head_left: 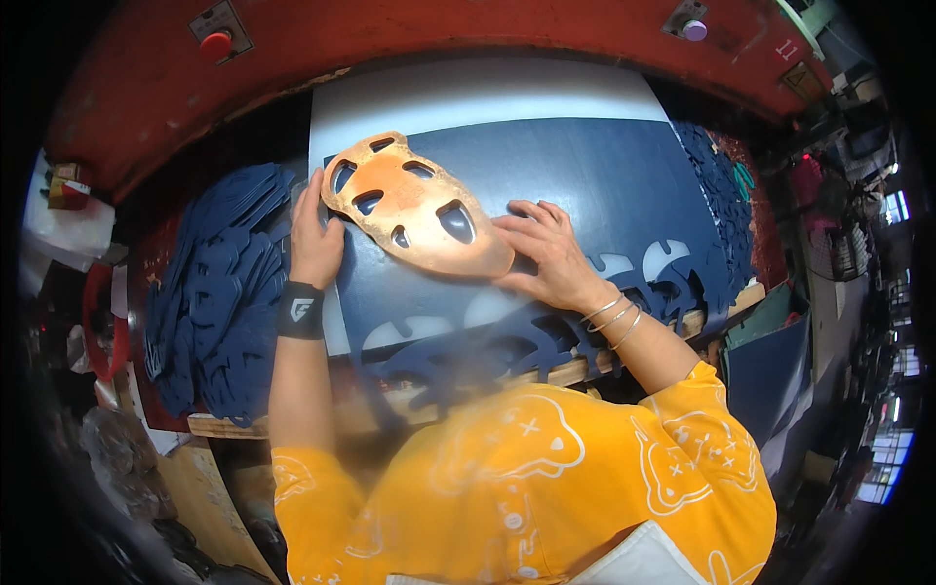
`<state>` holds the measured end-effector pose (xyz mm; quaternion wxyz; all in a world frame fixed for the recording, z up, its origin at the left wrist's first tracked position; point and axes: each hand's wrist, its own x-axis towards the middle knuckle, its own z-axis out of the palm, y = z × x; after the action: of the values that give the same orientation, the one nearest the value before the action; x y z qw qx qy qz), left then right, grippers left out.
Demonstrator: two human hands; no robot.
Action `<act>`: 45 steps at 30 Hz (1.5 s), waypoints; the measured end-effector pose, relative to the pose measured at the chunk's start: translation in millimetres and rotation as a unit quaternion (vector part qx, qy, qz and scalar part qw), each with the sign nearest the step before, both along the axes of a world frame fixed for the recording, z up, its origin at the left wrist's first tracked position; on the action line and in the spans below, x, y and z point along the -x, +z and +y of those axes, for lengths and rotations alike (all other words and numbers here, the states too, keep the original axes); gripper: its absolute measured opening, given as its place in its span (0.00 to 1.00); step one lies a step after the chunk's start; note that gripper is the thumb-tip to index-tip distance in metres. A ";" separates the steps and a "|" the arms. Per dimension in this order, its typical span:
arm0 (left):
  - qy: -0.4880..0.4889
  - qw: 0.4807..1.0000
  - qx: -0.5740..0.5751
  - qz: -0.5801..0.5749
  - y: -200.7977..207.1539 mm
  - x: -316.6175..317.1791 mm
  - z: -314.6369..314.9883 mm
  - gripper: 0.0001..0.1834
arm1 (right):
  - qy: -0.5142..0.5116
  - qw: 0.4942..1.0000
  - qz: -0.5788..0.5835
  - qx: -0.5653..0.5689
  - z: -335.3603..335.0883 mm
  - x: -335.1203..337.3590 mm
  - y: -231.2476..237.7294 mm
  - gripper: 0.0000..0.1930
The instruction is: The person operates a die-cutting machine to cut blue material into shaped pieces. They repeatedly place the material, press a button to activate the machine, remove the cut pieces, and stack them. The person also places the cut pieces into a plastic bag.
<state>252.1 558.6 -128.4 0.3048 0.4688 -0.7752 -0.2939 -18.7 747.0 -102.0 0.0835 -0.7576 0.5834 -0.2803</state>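
A flat orange-brown metal cutting shape with several holes in it (414,205) lies just above the middle of the frame. It rests on a big dark blue sheet of soft material (595,185). Its long side runs on a slant, from the upper left down to the lower right. The narrow top end points to the upper left and the wide round end sits at the lower right.

Both hands touch the shape, one at each end. The left hand (314,242) is on the left side of it, near the narrow end. Its fingers are straight and close together, and they press flat along the shape's left edge. It grips nothing. The right hand (546,249) is at the lower right, by the wide end. Its fingers are spread a little and lie flat, with the tips on or right at the rim of the shape. It grips nothing either. So the shape sits between the two hands, and neither hand is nearer.

The left arm comes straight up from the bottom and wears a black wristband (300,310). The right arm comes in from the lower right and wears thin silver bangles (614,317).

The near edge of the sheet already has shapes cut out of it (624,263). A heap of dark blue cut pieces (219,302) lies on the left. A red machine frame (439,39) curves across the top.
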 end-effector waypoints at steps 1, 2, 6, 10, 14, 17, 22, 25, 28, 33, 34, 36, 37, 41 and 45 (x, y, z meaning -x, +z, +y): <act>0.001 1.000 0.015 0.002 -0.2 0.1 0.0 0.38 | 0.003 1.000 0.015 0.001 0.0 -0.7 1.2 0.30; -0.002 1.000 0.013 -0.006 0.0 -0.1 0.1 0.37 | 0.006 1.000 0.029 0.001 0.8 -0.5 3.4 0.30; 0.002 0.999 0.033 0.003 0.5 0.6 1.5 0.36 | 0.000 1.000 0.027 -0.003 2.8 -0.6 8.6 0.30; 0.004 0.999 0.045 0.003 -0.7 2.4 1.7 0.36 | 0.001 1.000 0.022 -0.013 -1.1 -0.9 4.3 0.30; 0.017 1.000 0.022 -0.008 6.7 2.1 9.8 0.35 | 0.013 0.997 -0.047 -0.060 10.1 13.7 6.9 0.34; 0.043 0.995 0.092 -0.019 20.5 -2.8 46.3 0.33 | -0.094 0.995 0.005 -0.020 42.7 38.9 17.5 0.38; 0.055 0.971 -0.030 0.229 24.9 -2.9 180.7 0.13 | -0.261 0.947 0.182 -0.030 74.3 57.2 -4.3 0.32; -0.074 0.986 -0.065 0.132 1.2 17.0 240.5 0.04 | -0.249 0.967 0.036 0.046 72.7 69.5 -22.8 0.28; -0.055 0.989 0.133 0.040 -22.0 25.3 256.3 0.05 | -0.303 0.908 -0.052 0.284 71.6 110.8 -3.4 0.32; -0.022 0.982 0.182 0.036 -38.0 20.3 257.0 0.09 | -0.446 0.727 -0.085 0.515 47.9 193.0 89.1 0.36; -0.014 0.981 0.194 0.027 -38.5 19.5 256.7 0.10 | -0.437 0.732 -0.099 0.513 42.2 200.4 98.0 0.36; 0.003 0.982 0.187 0.035 -39.7 18.1 258.2 0.11 | -0.406 0.759 -0.132 0.491 39.6 207.3 105.0 0.36; 0.011 0.981 0.189 0.035 -40.2 18.2 261.2 0.11 | -0.409 0.756 -0.142 0.492 44.8 206.6 99.4 0.36; 0.039 0.979 0.200 0.022 -41.9 20.5 267.7 0.09 | -0.355 0.778 -0.193 0.482 95.6 187.7 62.8 0.36; 0.056 0.981 0.184 0.024 -37.4 24.6 270.0 0.10 | -0.251 0.883 -0.217 0.333 157.8 131.1 6.8 0.26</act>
<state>227.6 828.6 -165.8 0.4201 0.4398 -0.7814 -0.1396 -149.9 904.8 -95.2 -0.1225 -0.4895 0.5937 -0.6268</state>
